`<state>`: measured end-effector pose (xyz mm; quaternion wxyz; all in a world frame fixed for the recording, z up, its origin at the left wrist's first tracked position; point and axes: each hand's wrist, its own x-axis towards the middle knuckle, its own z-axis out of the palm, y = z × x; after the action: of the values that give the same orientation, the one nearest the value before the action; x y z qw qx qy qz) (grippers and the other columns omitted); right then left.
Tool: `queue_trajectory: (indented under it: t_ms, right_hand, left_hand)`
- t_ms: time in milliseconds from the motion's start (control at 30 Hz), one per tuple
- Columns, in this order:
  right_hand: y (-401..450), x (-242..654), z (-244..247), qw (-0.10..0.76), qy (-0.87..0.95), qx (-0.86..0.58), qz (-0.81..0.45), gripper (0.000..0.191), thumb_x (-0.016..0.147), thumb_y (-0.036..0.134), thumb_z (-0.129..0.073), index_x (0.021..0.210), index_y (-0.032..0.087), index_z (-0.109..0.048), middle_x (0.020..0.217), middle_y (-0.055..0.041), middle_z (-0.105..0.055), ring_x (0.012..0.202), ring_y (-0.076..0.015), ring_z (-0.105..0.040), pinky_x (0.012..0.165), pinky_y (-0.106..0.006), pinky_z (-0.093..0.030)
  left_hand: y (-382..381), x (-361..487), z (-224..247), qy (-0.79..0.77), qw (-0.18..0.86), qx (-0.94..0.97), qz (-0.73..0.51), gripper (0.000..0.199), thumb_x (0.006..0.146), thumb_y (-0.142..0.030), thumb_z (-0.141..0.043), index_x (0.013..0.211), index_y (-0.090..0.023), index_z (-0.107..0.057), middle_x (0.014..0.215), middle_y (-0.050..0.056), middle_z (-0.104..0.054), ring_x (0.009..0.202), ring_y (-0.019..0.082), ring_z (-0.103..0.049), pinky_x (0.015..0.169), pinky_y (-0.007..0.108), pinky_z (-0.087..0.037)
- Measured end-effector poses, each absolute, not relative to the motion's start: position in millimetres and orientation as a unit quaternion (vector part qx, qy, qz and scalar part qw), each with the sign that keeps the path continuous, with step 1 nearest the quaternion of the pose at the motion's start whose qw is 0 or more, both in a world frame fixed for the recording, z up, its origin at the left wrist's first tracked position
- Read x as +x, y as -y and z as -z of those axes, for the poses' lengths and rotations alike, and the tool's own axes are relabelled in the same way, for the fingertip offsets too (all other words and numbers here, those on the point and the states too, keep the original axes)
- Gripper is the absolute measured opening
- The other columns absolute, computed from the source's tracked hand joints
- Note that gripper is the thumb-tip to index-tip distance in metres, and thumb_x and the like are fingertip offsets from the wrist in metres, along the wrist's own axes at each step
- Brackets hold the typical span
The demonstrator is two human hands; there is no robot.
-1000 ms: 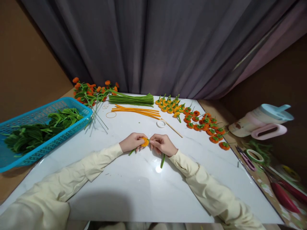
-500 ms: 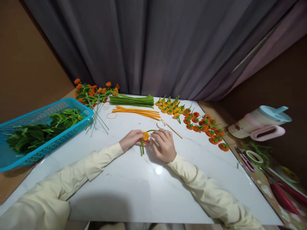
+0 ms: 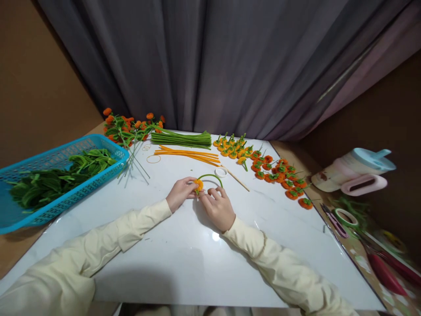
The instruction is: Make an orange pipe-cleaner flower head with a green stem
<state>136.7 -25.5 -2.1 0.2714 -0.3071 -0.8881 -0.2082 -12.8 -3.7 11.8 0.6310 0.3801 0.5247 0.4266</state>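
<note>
Head view: my left hand [image 3: 182,193] pinches the fuzzy yellow-orange flower [image 3: 198,184] near the table's middle; a green stem [image 3: 210,175] arches from it toward my right hand [image 3: 217,208], fingers curled together beside the bloom.

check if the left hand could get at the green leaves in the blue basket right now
Probably yes: the blue basket is open on top and nothing covers the green leaves, though the left hand holds a yellow flower it would likely need to release.

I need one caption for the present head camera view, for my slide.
Left hand holds a yellow-orange flower; right hand works beside it, near a curved green stem.
</note>
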Motion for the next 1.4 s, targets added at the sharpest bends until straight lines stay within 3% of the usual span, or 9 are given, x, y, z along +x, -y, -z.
queue_trajectory:
  t_ms: [167,367,533,1200,1400]
  right_hand:
    - [21,142,1,0.3,0.882,-0.299,0.206,0.023,0.09,0.007,-0.037,0.084,0.011,-0.059,0.067,-0.0052,-0.056,0.079,-0.0197,-0.048,0.078,-0.036,-0.03]
    - [15,145,3,0.313,0.876,-0.313,0.194,0.023,0.091,0.009,-0.038,0.08,0.014,-0.058,0.066,-0.0039,-0.057,0.076,-0.0183,-0.048,0.077,-0.035,-0.03]
    - [12,147,5,0.325,0.871,-0.33,0.163,0.02,0.09,0.01,-0.039,0.081,0.014,-0.056,0.064,-0.0032,-0.058,0.072,-0.0178,-0.048,0.075,-0.035,-0.03]
    - [14,146,7,0.312,0.881,-0.327,0.141,0.014,0.085,0.008,-0.043,0.081,0.014,-0.055,0.065,-0.004,-0.056,0.072,-0.0191,-0.047,0.076,-0.035,-0.03]
    - [16,148,8,0.317,0.883,-0.323,0.126,0.011,0.078,0.009,-0.044,0.077,0.014,-0.054,0.063,-0.0052,-0.055,0.073,-0.0211,-0.046,0.075,-0.038,-0.031]
  left_hand:
    - [4,-11,-6,-0.533,0.613,0.404,-0.42,0.024,0.065,-0.009,-0.061,0.089,-0.009,-0.062,0.058,-0.001,-0.064,0.052,0.01,-0.06,0.055,0.02,-0.051]
    - [5,-14,-9,-0.503,0.631,0.428,-0.406,0.022,0.064,-0.013,-0.064,0.085,-0.008,-0.067,0.07,0.004,-0.068,0.062,0.012,-0.063,0.06,0.022,-0.052]
    - [5,-19,-7,-0.458,0.667,0.444,-0.384,0.035,0.064,-0.02,-0.066,0.097,-0.008,-0.065,0.078,0.006,-0.069,0.068,0.015,-0.065,0.064,0.025,-0.052]
    - [10,-16,3,-0.488,0.559,0.536,-0.403,0.034,0.06,-0.019,-0.066,0.093,-0.008,-0.067,0.083,0.007,-0.071,0.079,0.021,-0.067,0.076,0.03,-0.053]
    - [9,-17,3,-0.46,0.615,0.483,-0.421,0.047,0.059,-0.022,-0.072,0.103,-0.008,-0.062,0.088,0.009,-0.071,0.077,0.019,-0.066,0.076,0.033,-0.053]
